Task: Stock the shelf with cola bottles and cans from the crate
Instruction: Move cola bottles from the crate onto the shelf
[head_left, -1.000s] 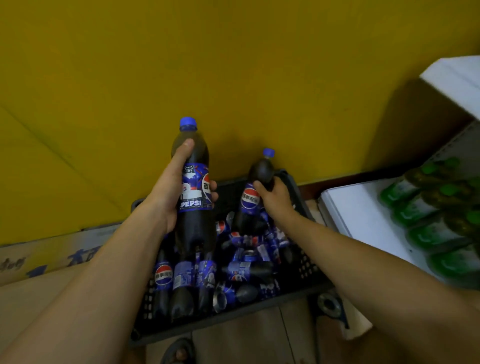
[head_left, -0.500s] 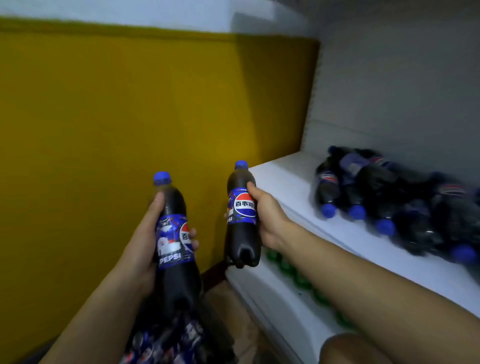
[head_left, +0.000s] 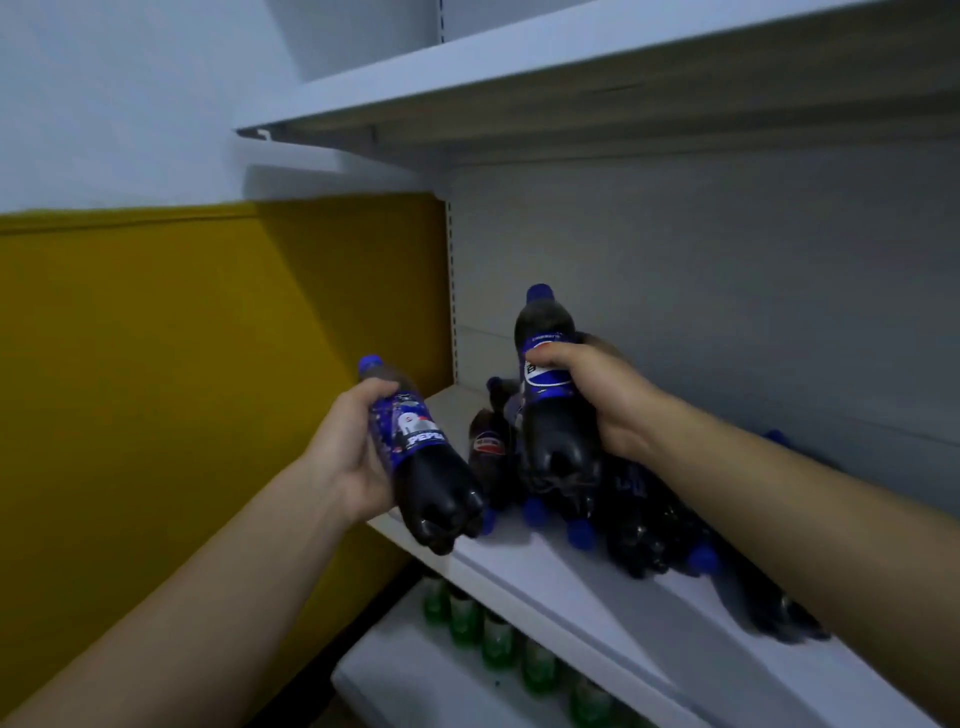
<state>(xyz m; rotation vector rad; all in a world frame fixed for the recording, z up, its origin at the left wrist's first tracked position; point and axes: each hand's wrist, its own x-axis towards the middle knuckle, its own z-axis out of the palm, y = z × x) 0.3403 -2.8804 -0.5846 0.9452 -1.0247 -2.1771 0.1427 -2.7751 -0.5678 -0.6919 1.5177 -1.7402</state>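
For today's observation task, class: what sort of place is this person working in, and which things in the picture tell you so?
Probably a shop or stockroom. White metal shelving carries a heap of cola bottles, green bottles stand in a row on the shelf below, and each hand brings another cola bottle.

Two dark cola bottles with blue caps and blue labels are hanging over the white shelf (head_left: 524, 566): the left bottle (head_left: 418, 457) is tilting, base toward the camera at the shelf's front edge, while the right bottle (head_left: 553, 410) is standing nearly upright above a pile of bottles (head_left: 644, 519) lying on the shelf.
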